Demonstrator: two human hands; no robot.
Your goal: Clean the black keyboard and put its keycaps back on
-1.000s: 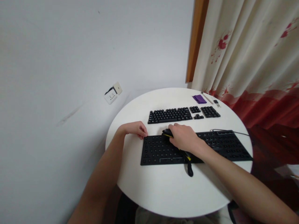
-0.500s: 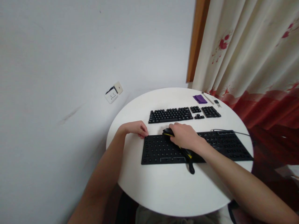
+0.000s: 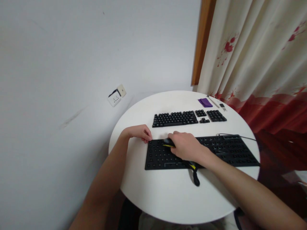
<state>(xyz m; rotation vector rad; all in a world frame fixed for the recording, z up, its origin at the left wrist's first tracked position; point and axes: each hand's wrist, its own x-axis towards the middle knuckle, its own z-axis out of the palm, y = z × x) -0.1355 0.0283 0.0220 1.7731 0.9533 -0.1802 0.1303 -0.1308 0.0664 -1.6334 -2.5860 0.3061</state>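
Dozens of keycaps (image 3: 175, 118) are arrayed beyond the curled left hand (image 3: 143, 133), the keyboard (image 3: 157, 155) stripped. A tool (image 3: 169, 143) is gripped by the right hand (image 3: 186, 145).

Passable just beyond the grip of the right hand (image 3: 185, 146), along a narrow strip of white table (image 3: 216, 128), then barred by rows of black keycaps (image 3: 177, 118). Blocked left of the grip by the left hand (image 3: 142, 132) at the keyboard base's far corner; obstructed right by the forearm (image 3: 240, 181) and, farther off, a thin cable (image 3: 248, 138). Open broadly on the near side, past the strap (image 3: 196, 180) of the black-and-yellow tool (image 3: 169, 143).
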